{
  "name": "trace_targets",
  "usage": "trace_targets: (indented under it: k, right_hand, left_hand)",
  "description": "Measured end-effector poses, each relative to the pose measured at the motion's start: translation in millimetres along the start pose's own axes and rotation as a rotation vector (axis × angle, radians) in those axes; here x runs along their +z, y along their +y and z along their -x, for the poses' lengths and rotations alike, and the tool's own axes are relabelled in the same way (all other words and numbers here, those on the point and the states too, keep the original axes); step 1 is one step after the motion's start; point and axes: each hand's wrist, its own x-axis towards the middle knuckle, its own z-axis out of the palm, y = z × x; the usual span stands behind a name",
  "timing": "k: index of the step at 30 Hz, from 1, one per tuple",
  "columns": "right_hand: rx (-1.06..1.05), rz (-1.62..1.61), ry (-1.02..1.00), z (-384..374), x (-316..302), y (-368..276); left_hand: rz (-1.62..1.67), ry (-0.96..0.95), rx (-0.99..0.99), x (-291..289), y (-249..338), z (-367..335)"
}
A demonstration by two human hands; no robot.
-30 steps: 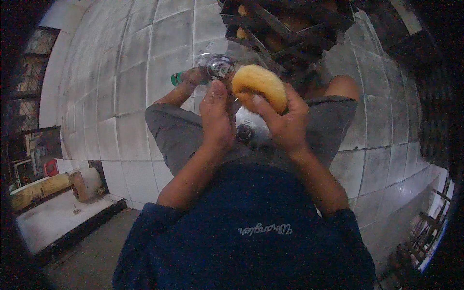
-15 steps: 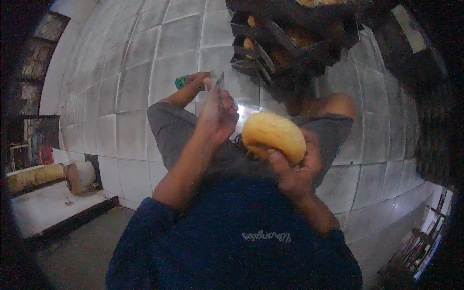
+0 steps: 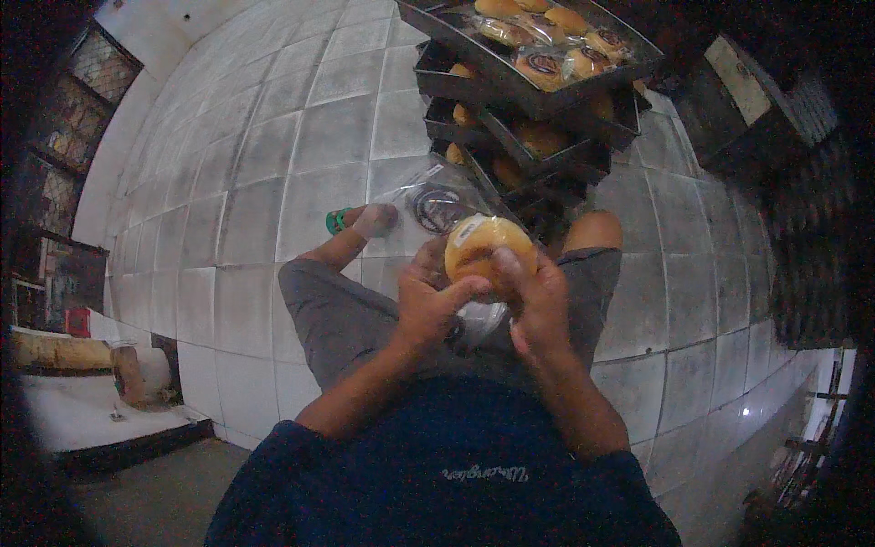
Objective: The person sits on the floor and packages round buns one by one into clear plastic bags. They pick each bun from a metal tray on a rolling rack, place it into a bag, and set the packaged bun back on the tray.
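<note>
The bun (image 3: 489, 244) sits between the two hands, its golden top facing up, with the clear bag (image 3: 434, 199) reaching from it away past the left fingertips. The film seems to lie over the bun's far end, though how deep the bun sits inside cannot be told.

The left hand (image 3: 431, 296) is curled in at the bun's left side, thumb laid toward the near edge; whether it also pinches the bag's lip is unclear. The right hand (image 3: 538, 304) closes thumb and fingers on the bun's right and near side.

To do this well, the left hand would best keep the bag's mouth wide while the right eases the bun in with flat, spread pressure, since a soft crumb would probably dent under a hard pinch. Keeping the bun level and the bag's dark round print smooth above it should help it avoid creases. More clear plastic (image 3: 478, 321) lies on the lap just below and between the hands, so low wrists could snag it. Beyond both hands, wrapped buns (image 3: 545, 62) rest in the top tray (image 3: 538, 102) of a stack.
</note>
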Motion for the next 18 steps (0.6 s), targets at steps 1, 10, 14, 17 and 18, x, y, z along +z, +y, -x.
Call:
trace_targets:
  k: [1, 10, 14, 17, 18]
  right_hand:
    - [0.120, -0.273, -0.034, 1, -5, 4]
    - [-0.703, 1.157, -0.370, 4, 6, 95]
    - [-0.719, 1.064, -0.231, 3, 10, 59]
    - [-0.655, 1.079, -0.209, -14, -13, 47]
    - [-0.547, 1.080, -0.246, -20, -19, 48]
  left_hand:
    - [0.026, -0.080, 0.018, 5, 1, 3]
    - [0.672, 0.070, -0.331, -44, -73, 11]
    - [0.777, 0.030, -0.475, -57, -69, 10]
    - [0.551, 0.018, -0.434, -24, -17, 35]
    - [0.283, -0.015, -0.344, -22, -20, 48]
